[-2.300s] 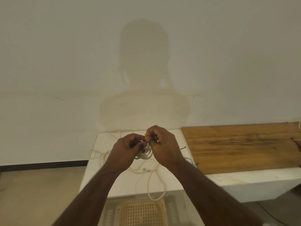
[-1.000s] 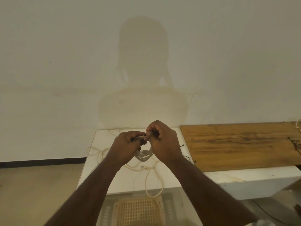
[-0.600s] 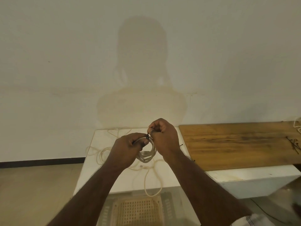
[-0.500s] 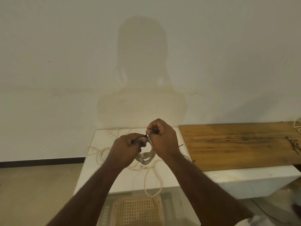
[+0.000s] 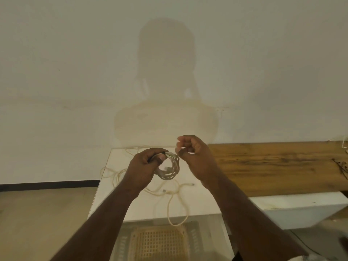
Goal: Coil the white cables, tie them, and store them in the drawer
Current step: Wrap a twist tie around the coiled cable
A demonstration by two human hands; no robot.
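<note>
one coiled cable (image 5: 169, 168) in left hand (image 5: 145, 166), above the drawer (image 5: 158, 242).

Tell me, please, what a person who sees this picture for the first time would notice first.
First, the two hands in the middle: the left hand grips a small coiled white cable held above the white table, and the right hand, fingers curled, is just beside the coil, apart from it. Next, the loose white cables lying tangled on the table below, one loop hanging over the front edge.
</note>
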